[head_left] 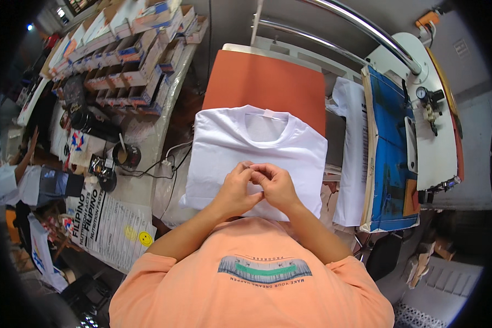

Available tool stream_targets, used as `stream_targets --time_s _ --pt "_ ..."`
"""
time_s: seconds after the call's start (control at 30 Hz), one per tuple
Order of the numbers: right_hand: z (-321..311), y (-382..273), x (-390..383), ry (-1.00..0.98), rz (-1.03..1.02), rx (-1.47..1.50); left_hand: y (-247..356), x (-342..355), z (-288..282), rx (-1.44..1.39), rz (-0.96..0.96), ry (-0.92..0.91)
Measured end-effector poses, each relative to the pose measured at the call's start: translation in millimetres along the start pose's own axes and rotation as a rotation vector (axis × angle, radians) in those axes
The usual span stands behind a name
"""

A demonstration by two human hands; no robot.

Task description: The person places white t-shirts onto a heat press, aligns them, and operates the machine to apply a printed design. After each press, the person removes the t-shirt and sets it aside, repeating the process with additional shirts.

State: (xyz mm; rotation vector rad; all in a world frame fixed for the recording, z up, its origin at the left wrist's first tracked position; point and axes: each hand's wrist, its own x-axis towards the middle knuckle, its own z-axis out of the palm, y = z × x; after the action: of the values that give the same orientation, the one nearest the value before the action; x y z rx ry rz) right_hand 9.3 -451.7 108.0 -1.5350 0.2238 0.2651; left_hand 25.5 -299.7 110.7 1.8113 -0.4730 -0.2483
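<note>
A folded white T-shirt (216, 136) lies before me, its round collar pointing away; several may be stacked, but I cannot tell. It overlaps the near part of a flat orange-red board (262, 76). My left hand (237, 191) and my right hand (277, 187) meet just over the shirt's lower middle, fingertips pinched together. Whatever the fingers hold, if anything, is too small to make out. Both forearms come in from below, over the orange T-shirt I wear.
At left, a plastic-covered table (172, 82) bears stacked cardboard trays (131, 74), a dark tub (127, 156) and a printed white cloth (112, 224). Cables (169, 164) hang beside it. Rightward stand white fabric (349, 158), a blue framed screen (391, 147) and a machine with a gauge (422, 94). A metal rail (366, 30) crosses above.
</note>
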Motion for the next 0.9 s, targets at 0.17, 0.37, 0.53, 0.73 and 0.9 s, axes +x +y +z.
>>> stream_targets --time_s 0.17,0.37,0.53,0.73,0.9 --pt "-35 -8 37 0.137 -0.062 -0.246 -9 32 -28 -0.056 -0.180 -0.131" --pt "-53 -34 110 0.252 -0.119 -0.592 -28 86 -40 0.445 0.195 0.150" --pt "-45 -21 93 0.401 -0.376 -0.963 -50 100 -38 0.572 0.240 0.195" --pt "-53 23 73 0.415 -0.566 -1.155 -66 105 -26 0.658 0.328 0.073" --pt "-43 19 73 0.450 -0.553 -1.149 -68 105 -23 0.706 0.336 0.101"
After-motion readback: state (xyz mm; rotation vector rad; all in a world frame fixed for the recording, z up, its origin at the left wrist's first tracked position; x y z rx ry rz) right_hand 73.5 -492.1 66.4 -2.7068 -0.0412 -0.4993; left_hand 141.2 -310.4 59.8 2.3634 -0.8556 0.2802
